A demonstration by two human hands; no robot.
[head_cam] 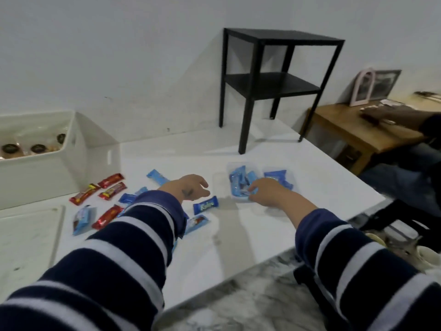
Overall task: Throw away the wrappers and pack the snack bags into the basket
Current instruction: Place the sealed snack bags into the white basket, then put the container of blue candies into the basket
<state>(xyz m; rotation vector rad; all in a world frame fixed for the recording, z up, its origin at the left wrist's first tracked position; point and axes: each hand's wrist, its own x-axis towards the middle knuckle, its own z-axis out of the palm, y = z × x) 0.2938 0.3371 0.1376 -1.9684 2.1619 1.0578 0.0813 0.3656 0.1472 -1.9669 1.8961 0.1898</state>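
Blue and red snack packets lie scattered on the white table. A dark blue packet rests just below my left hand, which hovers with fingers apart and holds nothing. My right hand reaches into a clear plastic container full of blue packets, its fingers closed on one light blue packet. Red packets sit at the left. A pale blue opened wrapper lies near them. My striped left sleeve hides some packets.
A white bin with round snack items stands at the far left. A white tray sits at the front left. A black side table stands on the far end. Another person's arm rests on a wooden table at right.
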